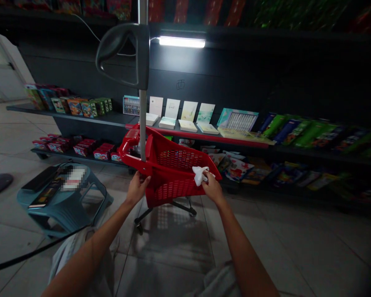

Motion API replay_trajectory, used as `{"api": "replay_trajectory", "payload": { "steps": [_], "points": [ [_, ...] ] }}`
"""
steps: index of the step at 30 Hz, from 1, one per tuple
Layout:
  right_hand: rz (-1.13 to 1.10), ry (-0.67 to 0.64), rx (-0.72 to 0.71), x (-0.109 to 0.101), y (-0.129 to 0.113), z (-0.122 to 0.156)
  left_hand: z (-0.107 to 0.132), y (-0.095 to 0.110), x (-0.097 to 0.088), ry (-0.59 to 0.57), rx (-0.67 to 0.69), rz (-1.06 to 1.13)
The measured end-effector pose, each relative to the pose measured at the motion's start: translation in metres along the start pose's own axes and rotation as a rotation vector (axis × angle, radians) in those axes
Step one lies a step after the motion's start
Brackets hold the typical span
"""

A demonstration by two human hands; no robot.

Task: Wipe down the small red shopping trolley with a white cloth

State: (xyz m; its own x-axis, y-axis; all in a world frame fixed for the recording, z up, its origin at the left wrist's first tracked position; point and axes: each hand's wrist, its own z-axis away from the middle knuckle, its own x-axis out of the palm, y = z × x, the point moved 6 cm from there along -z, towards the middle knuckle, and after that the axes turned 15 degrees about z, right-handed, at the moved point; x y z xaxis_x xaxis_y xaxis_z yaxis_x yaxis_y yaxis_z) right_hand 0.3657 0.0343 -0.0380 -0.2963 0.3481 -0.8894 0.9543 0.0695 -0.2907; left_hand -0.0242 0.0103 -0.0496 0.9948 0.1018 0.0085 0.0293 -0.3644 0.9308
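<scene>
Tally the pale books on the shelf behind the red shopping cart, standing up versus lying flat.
Standing pale books: 4
Flat pale books: 4
Total: 8

White cloth (199, 175) on red shopping cart (179, 177)

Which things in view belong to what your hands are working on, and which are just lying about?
In use:
left hand
right hand
red plastic shopping trolley
white cloth

Lying about:
teal plastic stool
black cable
boxed goods
</scene>
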Motion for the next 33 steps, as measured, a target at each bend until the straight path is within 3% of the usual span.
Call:
{"api": "replay_trajectory", "payload": {
  "steps": [2, 5, 13, 19, 24, 33],
  "points": [
    [0.005, 0.034, -0.023, -0.002, -0.002, 0.006, -0.001, -0.002, -0.001, 0.038, -0.009, -0.014],
    [0.008, -0.037, -0.036, -0.005, 0.001, 0.01, -0.003, -0.003, -0.002, 0.045, -0.017, -0.032],
    [0.09, -0.11, 0.176, -0.02, 0.028, 0.008, -0.002, 0.006, -0.004, -0.022, -0.019, -0.176],
    [0.15, -0.029, 0.218, -0.016, 0.005, 0.01, 0.0, 0.008, 0.0, -0.08, -0.045, -0.184],
    [0.186, 0.047, 0.148, -0.013, -0.017, 0.011, -0.003, 0.007, 0.0, -0.054, -0.046, -0.244],
    [0.174, 0.106, 0.101, -0.009, -0.021, 0.008, -0.006, 0.005, 0.0, -0.003, -0.008, -0.277]
  ]
}}
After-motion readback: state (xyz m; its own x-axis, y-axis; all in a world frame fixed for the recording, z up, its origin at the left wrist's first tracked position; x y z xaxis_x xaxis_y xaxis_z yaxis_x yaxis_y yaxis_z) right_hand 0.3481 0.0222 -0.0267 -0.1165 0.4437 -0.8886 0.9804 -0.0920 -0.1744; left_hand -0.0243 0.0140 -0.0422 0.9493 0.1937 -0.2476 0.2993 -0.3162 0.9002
